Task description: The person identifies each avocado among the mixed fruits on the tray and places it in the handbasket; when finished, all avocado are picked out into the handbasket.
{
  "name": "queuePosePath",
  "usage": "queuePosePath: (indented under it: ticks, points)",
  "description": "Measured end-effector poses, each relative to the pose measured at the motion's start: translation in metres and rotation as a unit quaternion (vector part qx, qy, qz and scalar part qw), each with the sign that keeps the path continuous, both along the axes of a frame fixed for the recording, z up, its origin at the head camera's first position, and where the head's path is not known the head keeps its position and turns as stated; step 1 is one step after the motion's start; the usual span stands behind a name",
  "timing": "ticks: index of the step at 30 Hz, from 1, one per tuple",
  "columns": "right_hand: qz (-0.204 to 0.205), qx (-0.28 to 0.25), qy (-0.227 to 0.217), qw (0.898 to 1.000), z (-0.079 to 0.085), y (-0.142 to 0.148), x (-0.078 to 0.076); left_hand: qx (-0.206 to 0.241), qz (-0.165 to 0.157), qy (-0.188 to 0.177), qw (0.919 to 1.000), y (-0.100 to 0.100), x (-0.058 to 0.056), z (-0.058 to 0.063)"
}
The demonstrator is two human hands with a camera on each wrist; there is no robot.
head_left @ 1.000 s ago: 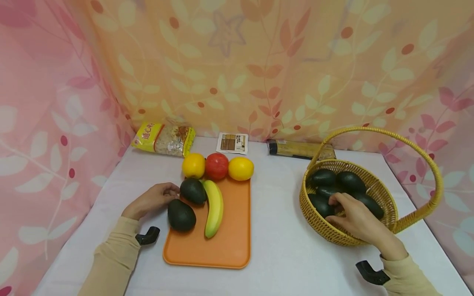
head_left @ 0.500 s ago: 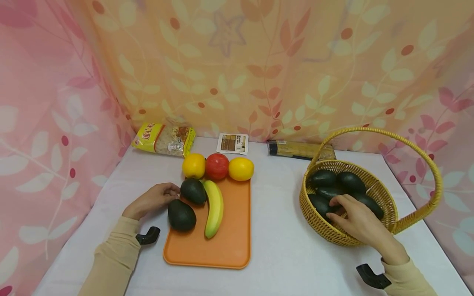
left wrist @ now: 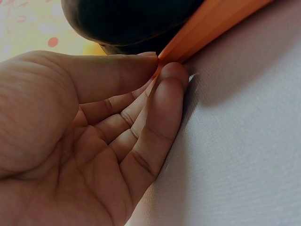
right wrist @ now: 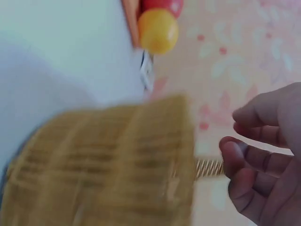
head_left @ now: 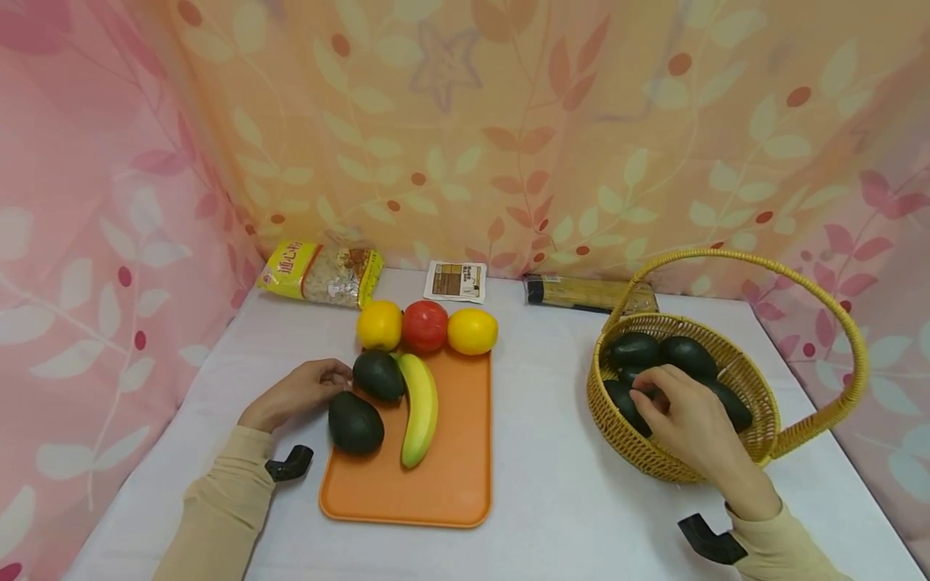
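My left hand (head_left: 305,389) pinches the left edge of an orange tray (head_left: 450,484); in the left wrist view thumb and fingers meet at its rim (left wrist: 197,35). Two dark avocados (head_left: 356,424) lie by that hand on the tray, beside a yellow banana (head_left: 420,411). On the right stands a woven basket (head_left: 632,448) with a tall handle, holding several avocados (head_left: 689,357). Over it hovers my right hand (head_left: 683,411), fingers loosely curled. Seen in the right wrist view, nothing is between the fingers of the right hand (right wrist: 268,160), which is higher than the basket wall (right wrist: 108,160).
Two yellow fruits (head_left: 473,331) and a red fruit (head_left: 425,327) line the tray's far end. Behind lie a yellow food packet (head_left: 320,273), a small white packet (head_left: 455,282) and a long pack that looks like noodles (head_left: 588,293). Patterned curtains (head_left: 508,121) enclose the white table.
The right hand has risen slightly from among the avocados and shifted a little left, its fingertips now drawn closer together. The left hand and the tray have stayed in place.
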State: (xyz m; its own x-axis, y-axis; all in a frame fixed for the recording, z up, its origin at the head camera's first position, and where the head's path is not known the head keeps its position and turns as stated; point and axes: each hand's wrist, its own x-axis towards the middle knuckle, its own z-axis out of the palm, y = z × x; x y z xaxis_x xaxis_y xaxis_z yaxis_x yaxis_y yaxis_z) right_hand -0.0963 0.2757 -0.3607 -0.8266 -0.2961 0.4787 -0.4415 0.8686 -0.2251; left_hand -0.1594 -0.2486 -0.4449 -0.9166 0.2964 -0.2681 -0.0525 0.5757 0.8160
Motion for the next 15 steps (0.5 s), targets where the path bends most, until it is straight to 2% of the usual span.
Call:
queuePosePath:
  ticks: [4,8,12,15]
  points:
    - [0.043,-0.013,0.033,0.998,0.007,-0.029,0.0,-0.007,0.002,0.0,1.0,-0.001,0.001,0.002]
    - [0.097,-0.008,0.053,0.994,0.004,-0.056,-0.001,-0.008,0.005,0.0,1.0,0.001,0.003,0.004]
    - [0.133,0.0,0.049,0.99,-0.004,-0.075,0.0,-0.006,0.004,0.002,1.0,0.002,0.005,0.006]
    - [0.142,-0.001,0.036,0.989,-0.01,-0.084,0.002,-0.007,0.001,0.005,1.0,0.003,0.005,0.006]
